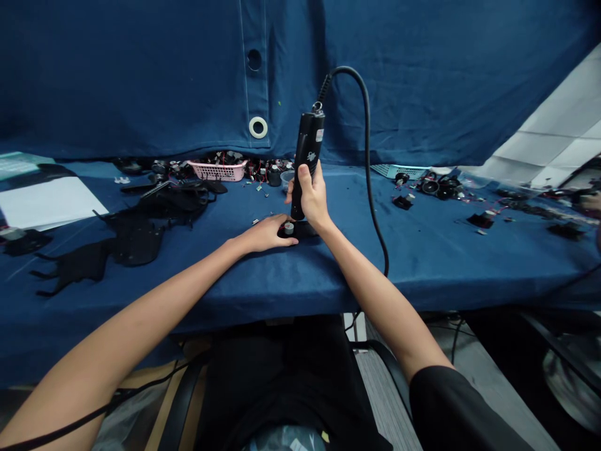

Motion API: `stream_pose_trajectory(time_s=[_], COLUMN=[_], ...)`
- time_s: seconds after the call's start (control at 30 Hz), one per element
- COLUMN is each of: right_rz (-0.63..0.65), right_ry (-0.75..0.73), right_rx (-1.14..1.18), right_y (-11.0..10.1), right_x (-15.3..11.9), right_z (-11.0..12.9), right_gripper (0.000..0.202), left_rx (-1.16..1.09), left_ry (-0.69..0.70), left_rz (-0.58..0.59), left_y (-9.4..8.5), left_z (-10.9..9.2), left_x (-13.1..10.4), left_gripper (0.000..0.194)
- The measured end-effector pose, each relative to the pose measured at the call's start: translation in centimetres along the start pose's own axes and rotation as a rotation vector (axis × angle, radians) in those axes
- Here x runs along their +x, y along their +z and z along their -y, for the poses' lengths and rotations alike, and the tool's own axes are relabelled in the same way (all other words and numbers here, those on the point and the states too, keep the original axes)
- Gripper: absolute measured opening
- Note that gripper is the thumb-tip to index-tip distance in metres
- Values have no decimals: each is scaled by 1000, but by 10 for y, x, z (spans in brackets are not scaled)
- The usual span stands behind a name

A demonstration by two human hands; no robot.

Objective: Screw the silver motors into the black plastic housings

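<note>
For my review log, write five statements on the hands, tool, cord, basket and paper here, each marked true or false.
1. The right hand grips a black corded tool. True.
2. The cord leaves the tool's lower end. False: the cord leaves its upper end.
3. The left hand touches a dark part below the tool. True.
4. The pink basket stands picture-right of the tool. False: the pink basket is picture-left.
5. White paper lies at picture left. True.

No lettering or number can be read: the black electric screwdriver bears a small pale label near its upper end and, below that, a white emblem too small to decipher.
</note>
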State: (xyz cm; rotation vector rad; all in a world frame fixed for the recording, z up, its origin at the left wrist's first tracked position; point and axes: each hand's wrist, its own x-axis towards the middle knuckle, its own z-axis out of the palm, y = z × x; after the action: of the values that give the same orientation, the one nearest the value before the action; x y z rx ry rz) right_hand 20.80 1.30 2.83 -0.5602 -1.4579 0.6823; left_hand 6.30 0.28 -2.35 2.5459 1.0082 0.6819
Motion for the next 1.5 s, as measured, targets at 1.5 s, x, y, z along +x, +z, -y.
stream_pose_trajectory(time_s=[1.5], right_rz=[-23], right_ry=[54], right_rx=[-37], right_y=[4], right_x=[2], right_z=[7], right_gripper=[43], left_rx=[-49], left_ry=[-38], left_rz=[26], left_y=[-3], left_z=[1], left_x=[1], left_gripper=[59])
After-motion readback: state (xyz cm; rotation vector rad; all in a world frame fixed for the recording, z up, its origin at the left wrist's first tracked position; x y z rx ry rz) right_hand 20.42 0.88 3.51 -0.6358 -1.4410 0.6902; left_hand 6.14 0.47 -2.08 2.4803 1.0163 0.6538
